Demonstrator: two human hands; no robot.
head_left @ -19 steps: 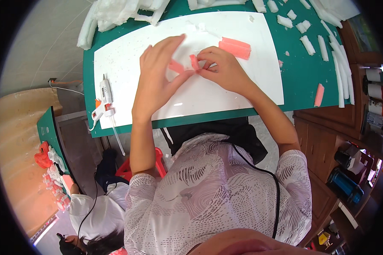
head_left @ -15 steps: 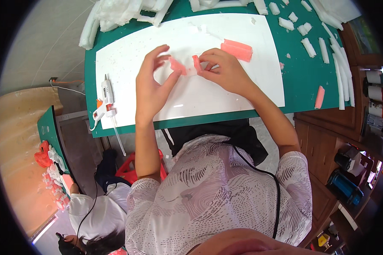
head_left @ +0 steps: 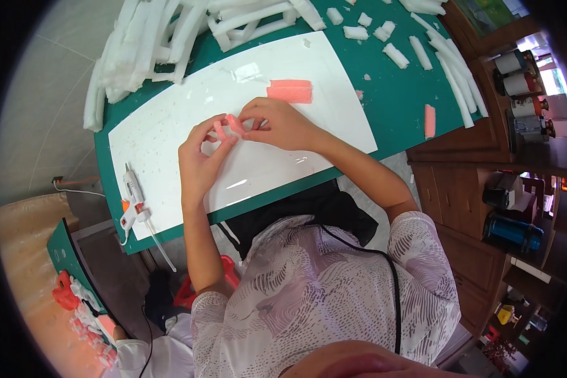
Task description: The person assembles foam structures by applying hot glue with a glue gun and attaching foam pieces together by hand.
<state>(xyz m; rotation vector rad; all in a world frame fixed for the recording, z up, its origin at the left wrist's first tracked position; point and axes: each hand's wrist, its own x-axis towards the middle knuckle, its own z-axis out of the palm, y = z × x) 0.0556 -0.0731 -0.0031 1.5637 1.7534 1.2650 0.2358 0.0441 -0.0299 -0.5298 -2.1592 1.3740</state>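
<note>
My left hand pinches a small pink foam piece between thumb and fingers. Against it, or almost so, is a second pink foam piece, gripped by the fingertips of my right hand. Whether the two pieces touch I cannot tell. Both hands are over a shiny white board on a green table. Just beyond my right hand lies a larger pink foam block with a lengthwise crease.
A white glue gun with a clear stick lies at the board's left edge. White foam frames stand along the back. Short white foam pieces, long strips and a pink strip lie right. Another person's white sleeve shows lower left.
My hands have come closer together, bringing the two small pink pieces side by side. The view has turned and shifted, so the table appears tilted and further left.
</note>
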